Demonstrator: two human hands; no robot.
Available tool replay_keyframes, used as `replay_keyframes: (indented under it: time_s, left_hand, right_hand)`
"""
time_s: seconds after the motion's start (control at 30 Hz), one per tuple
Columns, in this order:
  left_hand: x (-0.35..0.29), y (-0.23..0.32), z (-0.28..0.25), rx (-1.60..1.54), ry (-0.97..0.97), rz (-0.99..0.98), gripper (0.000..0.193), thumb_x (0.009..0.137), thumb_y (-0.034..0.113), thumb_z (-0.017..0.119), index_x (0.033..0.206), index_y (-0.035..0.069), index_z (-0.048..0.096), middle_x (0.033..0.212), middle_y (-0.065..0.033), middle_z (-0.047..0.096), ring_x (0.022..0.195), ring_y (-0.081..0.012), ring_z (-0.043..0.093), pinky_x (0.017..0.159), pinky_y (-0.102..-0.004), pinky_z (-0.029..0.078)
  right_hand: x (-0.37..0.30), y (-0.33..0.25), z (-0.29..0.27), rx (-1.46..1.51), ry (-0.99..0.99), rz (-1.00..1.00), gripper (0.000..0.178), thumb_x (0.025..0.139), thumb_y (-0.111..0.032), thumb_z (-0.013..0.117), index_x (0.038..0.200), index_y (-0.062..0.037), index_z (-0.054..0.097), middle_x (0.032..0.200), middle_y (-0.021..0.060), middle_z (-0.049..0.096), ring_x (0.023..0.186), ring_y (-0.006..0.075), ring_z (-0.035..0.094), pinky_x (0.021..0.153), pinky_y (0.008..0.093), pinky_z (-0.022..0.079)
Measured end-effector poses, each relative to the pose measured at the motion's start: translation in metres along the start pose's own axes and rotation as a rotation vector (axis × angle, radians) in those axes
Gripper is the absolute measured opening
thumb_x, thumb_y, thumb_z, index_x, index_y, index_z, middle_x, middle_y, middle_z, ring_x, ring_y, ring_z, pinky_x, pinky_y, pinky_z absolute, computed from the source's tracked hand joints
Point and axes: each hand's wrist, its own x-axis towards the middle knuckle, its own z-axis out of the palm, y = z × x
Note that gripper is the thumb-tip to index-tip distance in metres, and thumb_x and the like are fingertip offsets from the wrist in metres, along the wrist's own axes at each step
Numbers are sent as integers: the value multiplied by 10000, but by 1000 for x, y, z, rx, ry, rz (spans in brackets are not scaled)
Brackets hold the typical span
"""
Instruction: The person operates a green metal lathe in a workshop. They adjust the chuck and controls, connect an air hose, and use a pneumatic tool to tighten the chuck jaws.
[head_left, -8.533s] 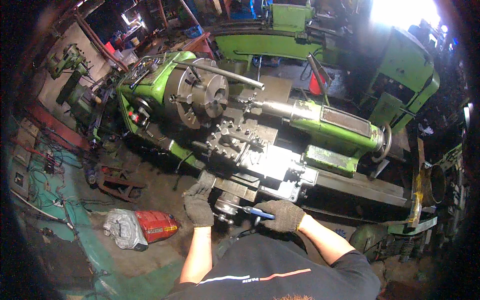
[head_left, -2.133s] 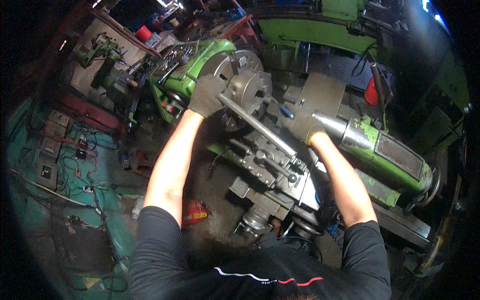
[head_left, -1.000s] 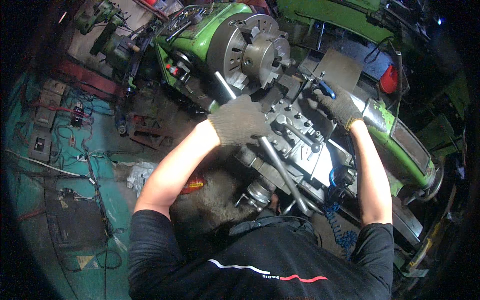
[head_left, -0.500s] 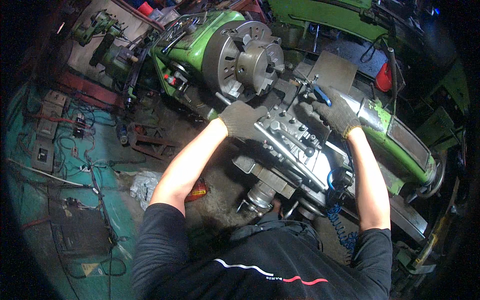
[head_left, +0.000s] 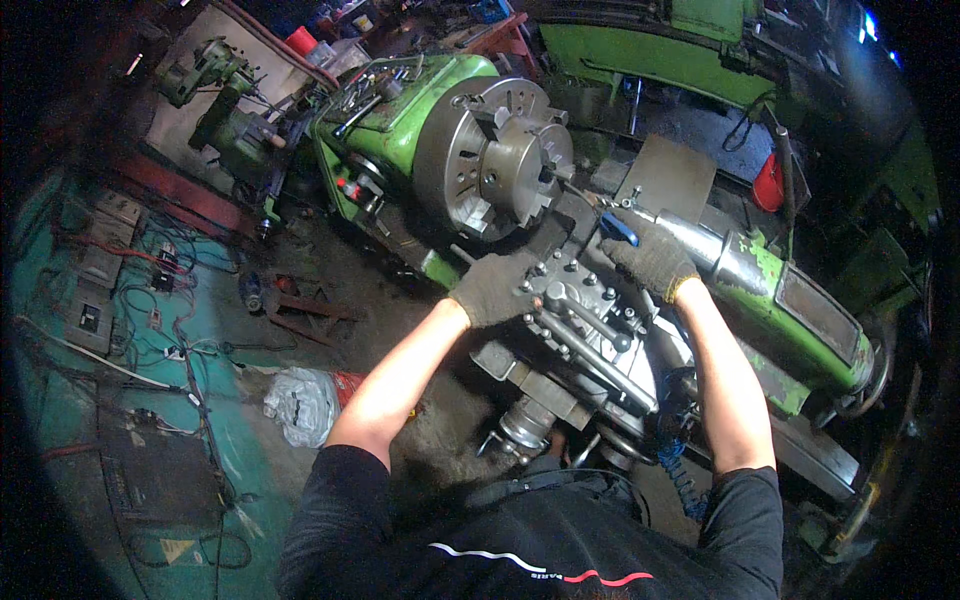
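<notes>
My gloved left hand (head_left: 493, 290) rests against the left end of the tool post (head_left: 572, 285) on the lathe carriage. Its fingers are mostly hidden, so I cannot tell what they close on. My gloved right hand (head_left: 650, 262) is wrapped around what looks like a blue air blow gun (head_left: 620, 228), above the carriage's far side. A thin nozzle runs from it up and left toward the chuck (head_left: 512, 172). The chuck's steel jaws stand on a big slotted faceplate (head_left: 440, 160). A lever with a round knob (head_left: 622, 342) lies across the tool post.
The green headstock (head_left: 395, 125) is at the far left, with loose tools on top. On the right lies the green tailstock (head_left: 790, 300). A blue coiled hose (head_left: 682, 480) hangs near my right arm. Cables (head_left: 185, 330) and a plastic bag (head_left: 300, 405) lie on the left floor.
The view has shifted, so the lathe sits lower in the picture. My right hand has moved slightly left and nearer with the blow gun. My left hand stays by the tool post.
</notes>
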Motion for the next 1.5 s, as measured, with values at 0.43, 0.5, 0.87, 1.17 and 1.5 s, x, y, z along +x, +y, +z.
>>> replay_keyframes:
  time_s: [0.43, 0.5, 0.87, 1.17, 1.5]
  left_hand:
    - [63, -45, -106, 182, 716, 13, 487, 1080, 453, 705, 1364, 58, 716, 1278, -216, 755, 1258, -447, 709, 1088, -505, 568]
    - [105, -39, -138, 283, 776, 5, 489, 1058, 445, 706, 1413, 108, 717, 1307, -213, 754, 1274, -452, 704, 1104, -512, 563]
    - [192, -52, -138, 553, 432, -301, 665, 1005, 560, 669, 1593, 251, 645, 1620, -185, 623, 1559, -409, 536, 1279, -742, 342]
    - [170, -54, -131, 451, 474, -243, 728, 1002, 725, 658, 1439, 149, 736, 1540, -248, 652, 1526, -458, 521, 1267, -698, 334]
    - [121, -70, -95, 572, 501, -224, 728, 1018, 575, 727, 1603, 157, 614, 1653, -193, 559, 1582, -538, 401, 1308, -675, 295]
  right_hand:
    - [9, 21, 11, -21, -7, -8, 699, 998, -437, 742, 1584, -69, 645, 1481, 275, 727, 1357, 425, 715, 1171, 482, 544]
    - [9, 20, 12, -20, -9, 8, 729, 988, -453, 751, 1588, -54, 638, 1494, 282, 716, 1367, 427, 708, 1183, 482, 535]
    - [5, -2, 5, 57, -78, 62, 776, 983, -520, 714, 1621, -90, 616, 1527, 306, 693, 1403, 448, 686, 1207, 489, 518]
    - [52, 6, 12, -39, -158, 137, 717, 1010, -460, 632, 1673, -192, 574, 1505, 295, 708, 1355, 458, 713, 1159, 506, 554]
    - [99, 30, 54, -74, -43, 37, 564, 1003, -386, 632, 1440, -32, 681, 1420, 323, 728, 1342, 507, 689, 1162, 554, 545]
